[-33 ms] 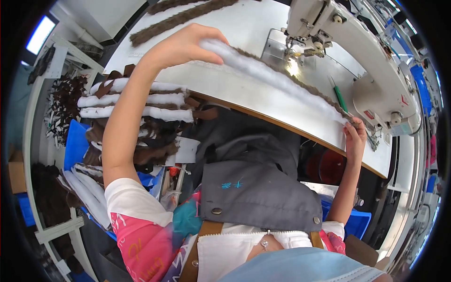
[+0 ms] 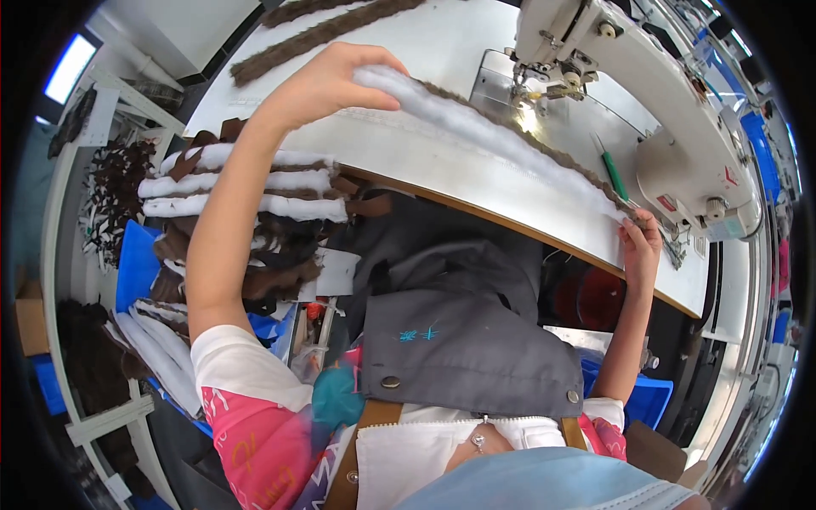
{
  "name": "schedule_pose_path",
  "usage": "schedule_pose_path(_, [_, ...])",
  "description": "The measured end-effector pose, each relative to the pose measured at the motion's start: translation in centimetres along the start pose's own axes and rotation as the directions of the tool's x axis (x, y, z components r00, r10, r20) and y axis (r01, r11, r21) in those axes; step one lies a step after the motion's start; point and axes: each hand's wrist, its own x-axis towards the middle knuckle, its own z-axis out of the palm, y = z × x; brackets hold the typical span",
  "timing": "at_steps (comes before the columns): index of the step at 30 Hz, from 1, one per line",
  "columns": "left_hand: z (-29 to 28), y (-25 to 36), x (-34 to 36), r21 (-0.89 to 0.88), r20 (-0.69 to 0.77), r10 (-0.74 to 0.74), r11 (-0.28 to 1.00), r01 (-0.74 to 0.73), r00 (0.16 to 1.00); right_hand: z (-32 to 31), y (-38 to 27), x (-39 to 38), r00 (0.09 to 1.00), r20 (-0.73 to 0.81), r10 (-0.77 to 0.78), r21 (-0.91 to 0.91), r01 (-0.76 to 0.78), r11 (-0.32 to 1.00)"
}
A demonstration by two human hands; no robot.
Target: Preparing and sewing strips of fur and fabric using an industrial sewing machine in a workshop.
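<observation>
A long brown fur strip (image 2: pixel 493 127) with a thick white fluffy side is stretched across the white sewing table, running down from far left to near right. My left hand (image 2: pixel 336 81) is closed around its far left end, thumb and fingers on the white side. At the other end, near the table's right front edge, my right hand (image 2: pixel 643 242) pinches the narrow tip between thumb and fingers. The middle of the strip passes just in front of the lit needle area of a white sewing machine (image 2: pixel 684 127). A green-handled pointed tool (image 2: pixel 614 176) lies beyond its right part.
More brown fur strips (image 2: pixel 327 38) lie at the table's far left. Left of my lap are stacked white-and-brown strips (image 2: pixel 280 180), with a blue bin (image 2: pixel 136 263) beside them. The wooden table edge (image 2: pixel 476 217) crosses in front of my lap. Another blue bin (image 2: pixel 650 399) stands at right.
</observation>
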Motion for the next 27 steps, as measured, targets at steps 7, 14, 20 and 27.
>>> schedule_pose_path(7, [3.5, -2.6, -0.7, -0.581, -0.317, -0.16, 0.812, -0.058, 0.935, 0.3, 0.4, -0.4, 0.995, 0.086, -0.055, -0.078, 0.062, 0.995])
schedule_pose_path(14, [6.5, -2.3, -0.4, -0.798, -0.458, -0.282, 0.548, -0.25, 0.843, 0.2, 0.8, -0.5, 0.995, 0.066, -0.079, -0.123, 0.087, 0.989])
schedule_pose_path(20, [7.3, -0.7, -0.4, -0.657, -0.6, -0.159, 0.657, -0.37, 0.784, -0.4, 1.0, 0.0, 0.998, 0.052, -0.046, -0.148, 0.053, 0.988])
schedule_pose_path(27, [8.0, 0.3, -0.8, -0.461, -0.674, -0.028, 0.797, -0.39, 0.738, -0.2, 1.2, 0.2, 0.998, 0.048, -0.044, -0.188, 0.052, 0.981])
